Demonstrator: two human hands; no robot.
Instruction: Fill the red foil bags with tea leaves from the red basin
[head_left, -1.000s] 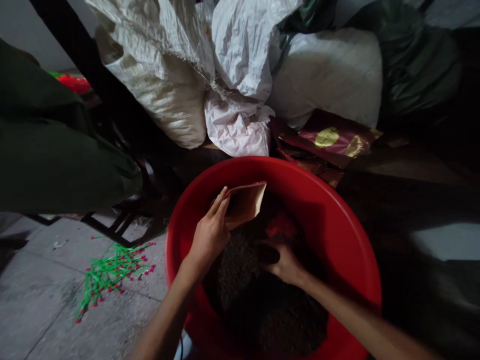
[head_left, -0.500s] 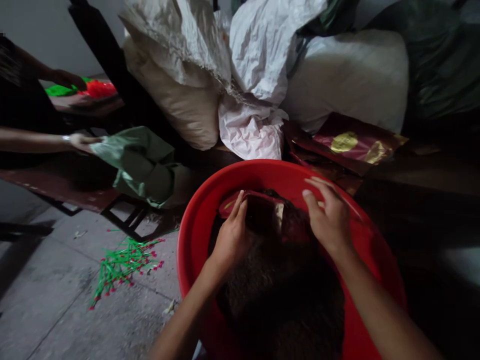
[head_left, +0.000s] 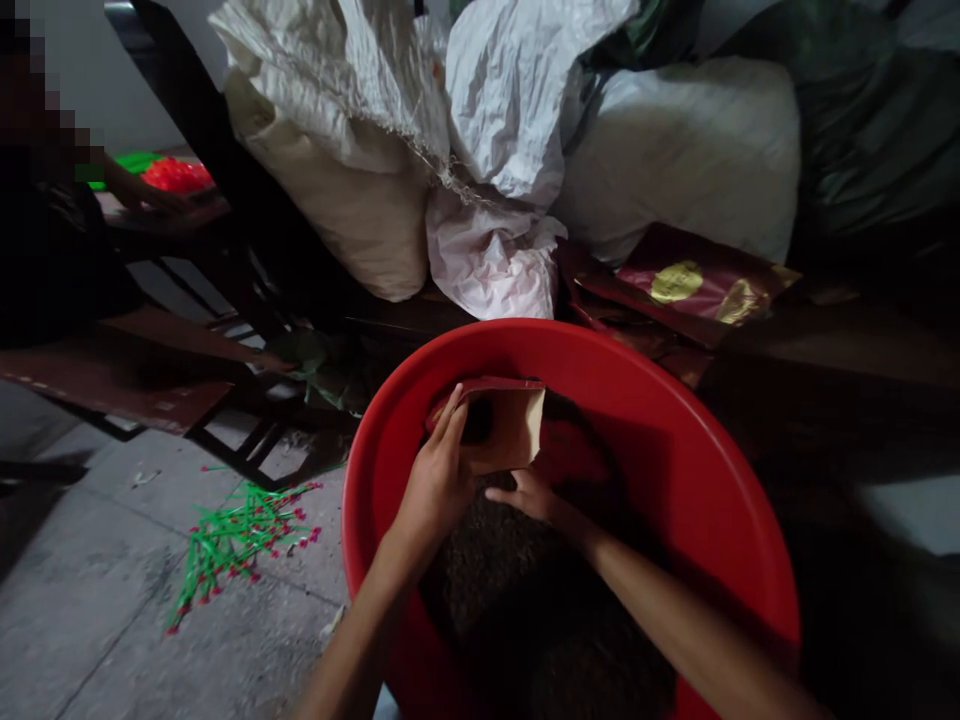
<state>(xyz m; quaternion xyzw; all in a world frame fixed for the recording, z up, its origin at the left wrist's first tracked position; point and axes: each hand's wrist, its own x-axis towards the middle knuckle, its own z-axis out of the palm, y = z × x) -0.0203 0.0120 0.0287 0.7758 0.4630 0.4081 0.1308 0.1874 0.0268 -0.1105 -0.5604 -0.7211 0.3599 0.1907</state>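
Observation:
A big red basin (head_left: 675,420) stands in front of me, holding dark loose material (head_left: 517,580). My left hand (head_left: 435,485) grips the near side of a small red pouch (head_left: 510,425) with a pale lining, held mouth open above the dark heap. My right hand (head_left: 529,495) is under the pouch at its lower edge, fingers curled against the dark material; whether they hold any of it is hidden.
White and beige sacks (head_left: 487,130) are piled behind the basin, with flat red and gold pouches (head_left: 690,285) beside them. Green ties with red tips (head_left: 232,535) lie on the concrete floor at left. Another person (head_left: 52,230) works at a low bench (head_left: 127,370) at far left.
My right hand has dropped from the basin's far rim to under the pouch. The pouch is now held up with its mouth open. The green bag at the left bench is gone.

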